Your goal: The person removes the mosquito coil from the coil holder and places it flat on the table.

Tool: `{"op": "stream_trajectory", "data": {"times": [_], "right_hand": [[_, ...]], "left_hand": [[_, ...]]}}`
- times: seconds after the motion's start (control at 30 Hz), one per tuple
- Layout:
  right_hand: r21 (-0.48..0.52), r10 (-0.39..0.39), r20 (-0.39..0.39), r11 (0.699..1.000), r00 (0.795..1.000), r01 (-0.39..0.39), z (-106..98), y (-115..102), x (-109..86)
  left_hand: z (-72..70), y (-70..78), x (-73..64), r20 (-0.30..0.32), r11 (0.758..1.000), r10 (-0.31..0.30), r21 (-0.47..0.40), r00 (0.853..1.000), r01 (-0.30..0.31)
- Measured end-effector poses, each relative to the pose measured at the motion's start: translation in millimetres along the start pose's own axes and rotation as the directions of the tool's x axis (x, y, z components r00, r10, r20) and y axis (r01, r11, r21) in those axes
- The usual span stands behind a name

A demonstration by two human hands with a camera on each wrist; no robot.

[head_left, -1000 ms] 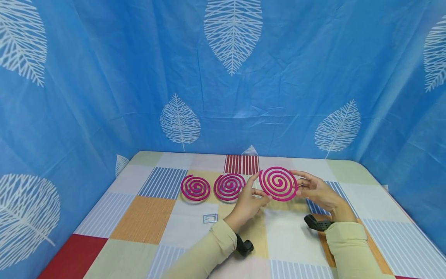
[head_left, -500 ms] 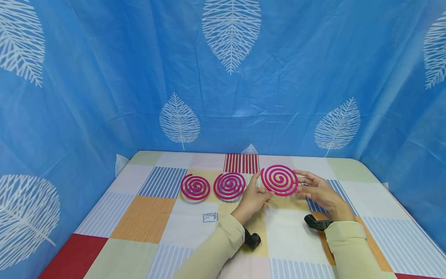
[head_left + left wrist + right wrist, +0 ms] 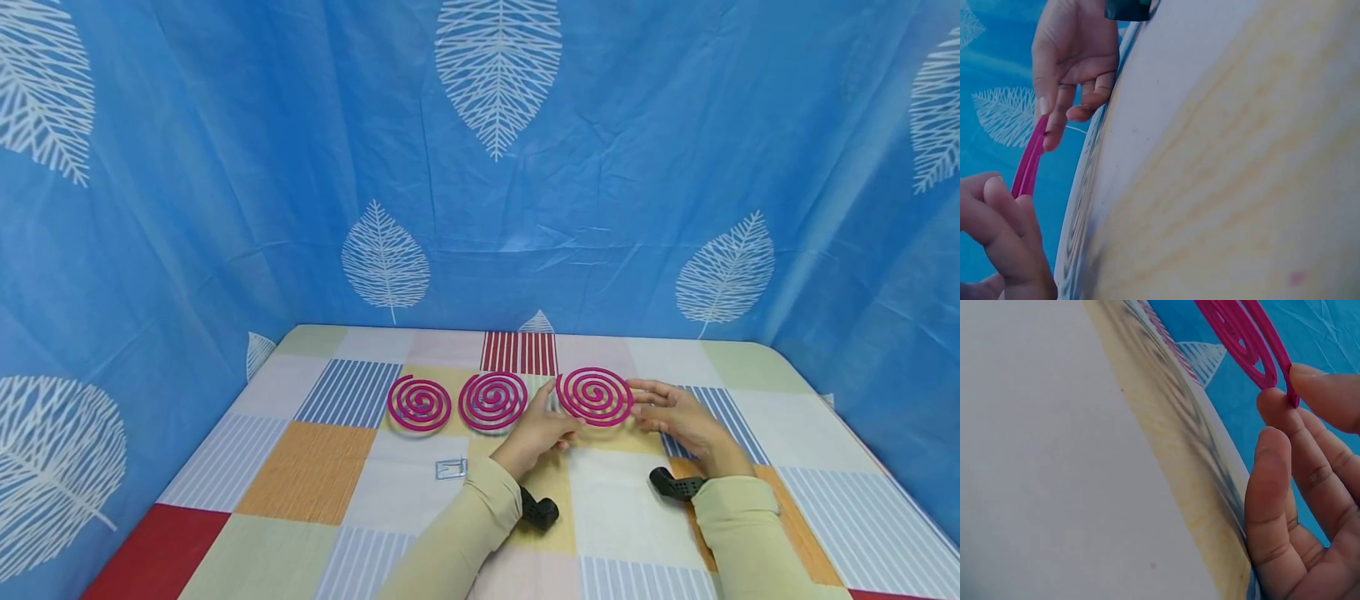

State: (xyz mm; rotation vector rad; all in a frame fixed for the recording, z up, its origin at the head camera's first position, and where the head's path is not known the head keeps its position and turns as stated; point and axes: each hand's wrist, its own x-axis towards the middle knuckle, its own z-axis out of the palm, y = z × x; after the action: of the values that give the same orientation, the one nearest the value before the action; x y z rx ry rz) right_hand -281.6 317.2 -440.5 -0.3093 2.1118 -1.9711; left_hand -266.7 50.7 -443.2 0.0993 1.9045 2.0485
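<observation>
A magenta spiral mosquito coil (image 3: 595, 395) is held level between my two hands, a little above the table, its shadow beneath it. My left hand (image 3: 536, 432) pinches its left rim; in the left wrist view the coil (image 3: 1030, 159) appears edge-on. Thumb and fingertips of my right hand (image 3: 688, 423) hold the opposite rim, as the coil (image 3: 1275, 347) shows in the right wrist view. To the left are two similar coils, one (image 3: 494, 398) just beside my left hand and another (image 3: 422, 404) farther left.
A patchwork-patterned cloth covers the table (image 3: 300, 467). Blue curtains (image 3: 600, 167) with white leaf prints enclose the back and sides. A black wrist camera (image 3: 542, 512) hangs under my left wrist and another (image 3: 675, 483) under my right.
The held coil first rose slightly and tipped flatter, then came down and a little left toward the table. Both hands moved with it. The other two coils stayed put.
</observation>
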Motion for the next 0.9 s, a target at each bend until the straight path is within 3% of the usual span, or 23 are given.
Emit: {"op": "stream_trajectory", "data": {"times": [0.37, 0.9], "right_hand": [[-0.154, 0.051, -0.044, 0.986, 0.998, -0.057, 0.7, 7.5, 1.5], [-0.188, 0.091, -0.09, 0.976, 0.992, -0.107, 4.4, 6.6, 0.4]], "left_hand": [[-2.7, -3.2, -0.4, 0.02, 0.995, -0.083, -0.053, 0.996, 0.084], [-3.4, -1.8, -3.9, 0.022, 0.994, -0.107, -0.006, 0.994, 0.107]]}}
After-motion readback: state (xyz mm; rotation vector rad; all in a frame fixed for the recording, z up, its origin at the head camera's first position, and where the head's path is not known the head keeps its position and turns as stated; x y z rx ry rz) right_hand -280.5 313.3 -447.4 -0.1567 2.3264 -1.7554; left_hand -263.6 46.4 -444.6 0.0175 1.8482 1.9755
